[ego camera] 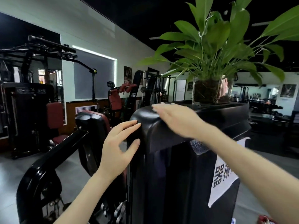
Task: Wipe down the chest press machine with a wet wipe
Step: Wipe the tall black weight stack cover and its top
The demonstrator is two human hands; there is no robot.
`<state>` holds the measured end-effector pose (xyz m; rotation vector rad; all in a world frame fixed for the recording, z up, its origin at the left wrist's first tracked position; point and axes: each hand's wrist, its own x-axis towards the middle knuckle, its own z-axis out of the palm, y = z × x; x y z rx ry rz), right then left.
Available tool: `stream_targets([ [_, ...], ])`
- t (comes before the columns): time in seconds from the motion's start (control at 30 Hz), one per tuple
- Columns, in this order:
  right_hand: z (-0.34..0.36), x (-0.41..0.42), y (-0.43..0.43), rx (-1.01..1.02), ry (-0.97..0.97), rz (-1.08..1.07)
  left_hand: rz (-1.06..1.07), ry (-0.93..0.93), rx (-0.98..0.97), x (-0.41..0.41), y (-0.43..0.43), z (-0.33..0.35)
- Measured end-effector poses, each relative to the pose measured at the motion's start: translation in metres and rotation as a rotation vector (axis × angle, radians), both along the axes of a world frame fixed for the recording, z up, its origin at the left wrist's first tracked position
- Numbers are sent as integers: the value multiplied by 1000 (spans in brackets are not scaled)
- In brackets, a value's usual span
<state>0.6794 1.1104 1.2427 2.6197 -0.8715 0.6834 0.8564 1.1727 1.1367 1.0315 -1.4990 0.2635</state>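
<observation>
Top-wipe step on chest press machine (161, 135): right hand (174, 120) flat (wipe unseen), left hand (119, 149) open, touching corner. Next, probably sides.

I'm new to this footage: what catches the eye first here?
A green plant in a clear glass pot stands on top of the black machine housing, upper right. Both hands meet at its rounded corner: the left hand touches the side, and the right hand, blurred, lies flat on top. A white sheet with a code hangs on its right face.
</observation>
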Motion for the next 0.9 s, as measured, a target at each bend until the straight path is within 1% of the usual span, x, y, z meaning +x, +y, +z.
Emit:
stream_targets([
  [0.03,13,-2,-15,198,42,-81,-26,28,7,2,0,1],
  [0.07,26,1,-26,394,53,-88,-54,63,13,3,0,2],
  [0.1,35,8,-36,539,26,-64,-82,99,15,4,0,3],
  [0.13,39,17,-41,610,36,-49,-106,132,14,5,-1,3],
  [0.17,42,26,-41,627,72,-55,-126,167,11,5,-1,4],
  [0.23,41,39,-43,585,139,-51,-160,256,-9,5,-2,5],
  [0.33,35,37,-25,469,157,53,-170,383,-62,4,-5,9],
  [0.4,17,26,-7,282,195,125,-156,426,-80,5,-6,12],
  [0.43,8,19,0,179,167,164,-151,431,-73,5,-7,14],
  [0.5,-6,-2,3,32,16,219,-148,403,-47,4,-7,18],
  [0.53,-9,-12,-1,16,-71,174,-147,380,-31,3,-6,20],
  [0.6,-13,-19,-10,40,-225,12,-128,332,-4,1,-6,21],
  [0.63,-16,-14,-9,17,-257,-52,-108,310,-7,-1,-6,21],
  [0.67,-21,-6,-1,-47,-269,-58,-83,284,-21,-2,-7,23],
  [0.73,-33,8,10,-168,-260,67,-41,225,-54,-4,-9,28],
  [0.77,-35,7,12,-160,-232,124,-33,208,-63,-3,-11,31],
  [0.8,-29,0,8,-98,-220,140,-36,197,-57,-3,-14,36],
  [0.9,-2,-37,-33,228,-247,4,-21,119,5,-3,-21,49],
])
